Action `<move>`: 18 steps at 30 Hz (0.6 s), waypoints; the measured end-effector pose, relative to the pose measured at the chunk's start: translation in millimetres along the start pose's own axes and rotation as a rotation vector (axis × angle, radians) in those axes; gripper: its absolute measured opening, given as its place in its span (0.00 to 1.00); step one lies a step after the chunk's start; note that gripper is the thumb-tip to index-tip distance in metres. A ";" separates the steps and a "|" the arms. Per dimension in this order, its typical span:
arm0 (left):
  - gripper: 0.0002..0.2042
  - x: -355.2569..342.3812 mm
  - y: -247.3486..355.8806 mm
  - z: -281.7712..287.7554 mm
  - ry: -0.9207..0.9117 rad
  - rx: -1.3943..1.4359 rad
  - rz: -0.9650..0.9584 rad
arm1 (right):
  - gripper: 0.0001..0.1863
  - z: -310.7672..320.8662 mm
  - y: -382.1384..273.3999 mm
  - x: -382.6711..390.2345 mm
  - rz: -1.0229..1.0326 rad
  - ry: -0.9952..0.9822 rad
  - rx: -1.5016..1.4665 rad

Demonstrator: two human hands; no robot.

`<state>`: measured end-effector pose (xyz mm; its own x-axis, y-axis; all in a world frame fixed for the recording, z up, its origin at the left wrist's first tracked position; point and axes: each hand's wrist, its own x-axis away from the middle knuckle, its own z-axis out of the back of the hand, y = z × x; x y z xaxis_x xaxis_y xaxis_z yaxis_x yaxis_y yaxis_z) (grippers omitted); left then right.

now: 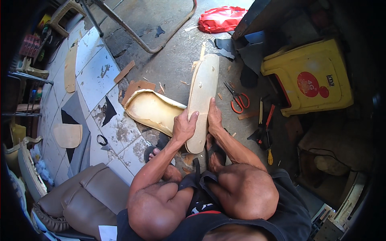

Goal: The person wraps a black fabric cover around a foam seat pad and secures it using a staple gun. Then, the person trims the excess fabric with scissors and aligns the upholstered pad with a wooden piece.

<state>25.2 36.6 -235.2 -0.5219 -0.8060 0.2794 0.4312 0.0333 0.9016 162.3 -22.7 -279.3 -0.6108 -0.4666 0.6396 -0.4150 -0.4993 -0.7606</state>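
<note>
I hold a long pale plywood panel (203, 82) upright between both hands, in front of my knees. Its ends are rounded, and a few round studs show on its face. My left hand (185, 126) grips the left edge, the thumb pointing up along it. My right hand (214, 115) is closed on the right edge, partly hidden behind the panel. Just left of the panel lies a cream, hollow, long shell (155, 107) with a raised rim; its right end passes behind my left hand. A brown board piece (138, 86) sits beneath the shell's far end.
Orange-handled scissors (240, 102), a red-handled tool (270, 116) and a yellow-handled screwdriver (270, 156) lie right of my hands. Farther right is a yellow plastic stool (311, 80) on its side. A red plastic bag (222, 19), a metal tube frame (132, 34) and brown cushions (94, 197) surround me.
</note>
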 end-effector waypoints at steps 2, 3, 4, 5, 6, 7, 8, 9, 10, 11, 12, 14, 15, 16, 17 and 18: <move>0.18 1.1 -2.7 5.0 -0.003 -0.066 -0.004 | 0.45 -7.7 2.8 -2.1 -0.021 0.000 0.006; 0.18 2.0 -3.9 7.5 0.000 -0.070 -0.003 | 0.46 -11.1 4.4 -2.7 -0.027 -0.003 0.002; 0.18 2.4 -1.5 5.6 -0.005 -0.055 -0.010 | 0.46 -7.0 5.9 -5.2 -0.026 0.012 0.008; 0.18 2.2 1.0 3.4 -0.011 -0.040 -0.017 | 0.46 -2.7 7.2 -8.1 -0.019 0.015 0.004; 0.18 1.2 3.6 0.9 -0.012 -0.035 -0.029 | 0.46 2.1 8.2 -11.5 -0.011 0.020 0.000; 0.18 2.3 0.7 2.9 -0.002 -0.046 -0.028 | 0.46 -2.0 9.3 -11.3 -0.015 0.004 -0.009; 0.18 3.3 -1.9 4.5 0.008 -0.056 -0.028 | 0.46 -5.4 10.2 -11.0 -0.028 0.001 -0.009; 0.18 4.6 -4.5 5.7 0.005 -0.072 -0.014 | 0.47 -8.4 11.2 -10.7 -0.042 -0.002 -0.008; 0.18 5.0 -2.2 5.9 -0.001 -0.080 -0.007 | 0.47 -7.6 11.6 -12.0 -0.048 0.002 -0.005; 0.18 5.0 -0.7 5.9 -0.007 -0.088 0.000 | 0.46 -6.4 12.4 -13.0 -0.048 -0.004 -0.027; 0.19 4.4 -1.5 5.1 -0.006 -0.092 0.003 | 0.46 -5.2 13.4 -14.0 -0.048 -0.009 -0.050; 0.19 2.7 -6.2 5.2 0.002 -0.106 0.011 | 0.44 -6.4 12.6 -14.0 -0.036 -0.027 -0.093; 0.20 1.5 -9.2 6.4 -0.002 -0.087 0.032 | 0.43 -7.0 12.4 -14.1 -0.025 -0.035 -0.112; 0.20 0.8 -10.9 7.1 -0.010 -0.064 0.053 | 0.42 -4.6 15.2 -15.5 -0.014 -0.039 -0.128; 0.20 0.5 -12.4 7.0 -0.017 -0.042 0.074 | 0.41 -0.8 17.0 -18.4 0.012 -0.081 -0.104; 0.20 0.9 -13.7 6.1 -0.012 -0.037 0.061 | 0.39 4.5 17.6 -22.5 0.037 -0.123 -0.079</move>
<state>14.3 39.0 -245.4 -0.5026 -0.7959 0.3376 0.4892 0.0602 0.8701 171.7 -24.3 -306.6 -0.5416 -0.5717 0.6163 -0.4488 -0.4233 -0.7870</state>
